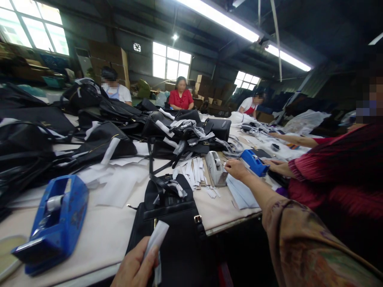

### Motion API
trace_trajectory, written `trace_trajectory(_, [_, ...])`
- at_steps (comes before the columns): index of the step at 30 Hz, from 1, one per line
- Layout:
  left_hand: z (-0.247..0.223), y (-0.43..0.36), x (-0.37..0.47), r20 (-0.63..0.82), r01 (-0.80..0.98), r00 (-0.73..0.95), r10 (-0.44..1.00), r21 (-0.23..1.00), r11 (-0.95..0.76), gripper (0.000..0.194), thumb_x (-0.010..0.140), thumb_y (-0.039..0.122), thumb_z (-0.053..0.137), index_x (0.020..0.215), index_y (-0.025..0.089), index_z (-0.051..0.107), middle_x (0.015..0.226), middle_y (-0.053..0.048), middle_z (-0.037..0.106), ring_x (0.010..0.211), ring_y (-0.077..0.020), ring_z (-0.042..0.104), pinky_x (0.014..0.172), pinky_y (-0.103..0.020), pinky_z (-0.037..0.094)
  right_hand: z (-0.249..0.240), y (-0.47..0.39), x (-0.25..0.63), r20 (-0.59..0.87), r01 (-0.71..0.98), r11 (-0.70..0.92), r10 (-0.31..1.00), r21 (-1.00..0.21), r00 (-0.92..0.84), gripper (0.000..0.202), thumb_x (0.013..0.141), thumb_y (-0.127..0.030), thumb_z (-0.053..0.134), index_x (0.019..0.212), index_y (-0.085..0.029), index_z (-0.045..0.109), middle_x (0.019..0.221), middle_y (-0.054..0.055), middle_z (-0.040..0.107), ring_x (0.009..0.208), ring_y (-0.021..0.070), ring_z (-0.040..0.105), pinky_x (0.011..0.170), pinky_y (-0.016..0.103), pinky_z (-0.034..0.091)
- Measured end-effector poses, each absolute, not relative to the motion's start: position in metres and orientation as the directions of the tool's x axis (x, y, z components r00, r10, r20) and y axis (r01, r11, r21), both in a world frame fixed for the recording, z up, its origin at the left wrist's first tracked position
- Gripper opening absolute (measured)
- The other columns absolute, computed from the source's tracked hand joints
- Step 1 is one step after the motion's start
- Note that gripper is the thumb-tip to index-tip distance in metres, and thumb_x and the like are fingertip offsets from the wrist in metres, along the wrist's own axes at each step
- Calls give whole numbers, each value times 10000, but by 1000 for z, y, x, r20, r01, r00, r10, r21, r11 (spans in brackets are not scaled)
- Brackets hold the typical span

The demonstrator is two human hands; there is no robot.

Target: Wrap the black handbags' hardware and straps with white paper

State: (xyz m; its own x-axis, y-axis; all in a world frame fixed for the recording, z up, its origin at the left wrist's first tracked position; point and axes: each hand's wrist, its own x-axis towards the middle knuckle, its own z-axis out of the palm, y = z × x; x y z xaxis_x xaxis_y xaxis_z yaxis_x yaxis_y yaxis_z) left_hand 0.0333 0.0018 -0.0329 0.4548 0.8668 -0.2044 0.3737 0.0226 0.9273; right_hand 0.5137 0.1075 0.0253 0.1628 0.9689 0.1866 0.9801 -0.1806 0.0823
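My left hand (137,261) pinches a folded white paper strip (158,235) between thumb and fingers, over the front of a black backpack (176,227). The backpack lies at the table's near edge, its lower part hanging beyond it. A gold zipper shows just above the strip, and a gold buckle (198,219) is on the bag's right side. My right hand (237,169) reaches out to the front end of a grey tape dispenser (216,169), with thumb and fingertips pinched at its cutting edge. The tape between them is barely visible.
A blue tape dispenser (62,219) stands at the left, near white paper sheets (121,183). Black bags (110,139) are heaped behind. Cut paper strips (194,171) lie beside the grey dispenser. At the right, a co-worker's hand (278,167) is near another blue dispenser (254,162).
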Motion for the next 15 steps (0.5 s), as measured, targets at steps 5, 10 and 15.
trace_trajectory(5, [-33,2,34,-196,359,473,859,933,16,504,897,663,412,760,194,535,662,18,492,595,-139,461,549,-226,382,23,82,500,237,988,-134,965,75,113,211,887,-223,527,828,-174,723,958,86,696,896,195,603,793,268,401])
trace_trajectory(10, [-26,1,38,-195,337,439,877,941,40,509,854,684,477,723,196,538,629,22,488,576,-135,452,524,-218,375,-1,58,490,245,991,-127,963,45,112,256,915,-239,498,799,-168,715,963,123,687,941,228,583,845,296,384])
trace_trajectory(15, [-23,1,39,-201,336,434,878,941,49,528,843,701,476,708,195,538,617,21,488,569,-134,455,520,-218,385,-28,49,485,270,975,-197,938,-99,217,253,909,-194,483,940,-189,734,998,117,699,935,225,594,842,292,398])
